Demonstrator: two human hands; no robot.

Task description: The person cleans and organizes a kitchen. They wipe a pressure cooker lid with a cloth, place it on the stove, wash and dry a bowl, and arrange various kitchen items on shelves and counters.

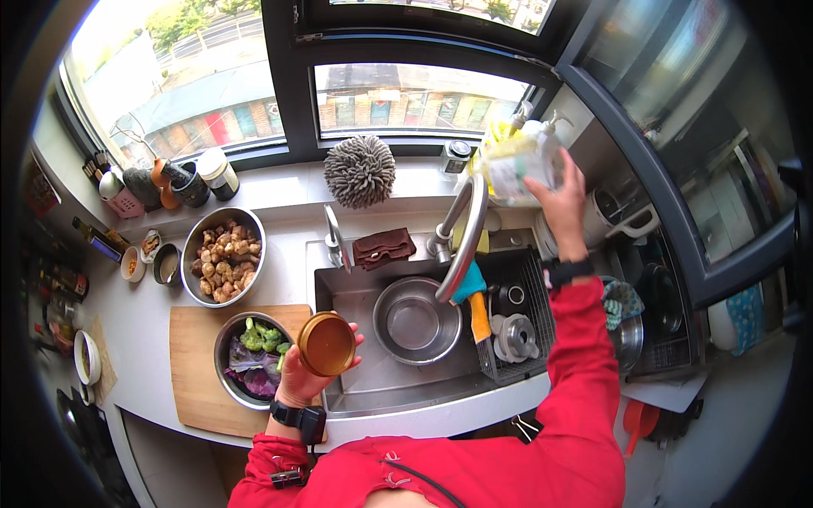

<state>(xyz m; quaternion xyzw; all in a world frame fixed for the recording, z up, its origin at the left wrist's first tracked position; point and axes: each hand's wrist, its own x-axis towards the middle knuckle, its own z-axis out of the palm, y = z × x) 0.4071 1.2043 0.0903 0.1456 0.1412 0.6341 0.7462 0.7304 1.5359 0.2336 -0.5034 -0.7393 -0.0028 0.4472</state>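
My left hand (pixel 311 374) holds a round amber-brown container (pixel 326 343), seen from above, between the vegetable bowl and the sink. My right hand (pixel 562 197) is raised at the windowsill's right end, its fingers around a blurred, translucent pump bottle (pixel 524 168). A yellow bottle (pixel 498 136) stands behind that one, partly hidden. Below my left hand's side, a steel bowl (pixel 219 362) with broccoli and purple leaves rests on a wooden cutting board (pixel 190 394). Inside the sink (pixel 362 381) sits a steel basin (pixel 417 320), under the curved faucet (pixel 473 222).
A steel bowl of knobbly roots (pixel 228 254) stands at the back left. A wire dish rack (pixel 533 286) with lids fills the sink's right side. On the sill are a grey chenille duster head (pixel 360 171) and jars. A dark-framed window sash (pixel 660 190) juts inward at right.
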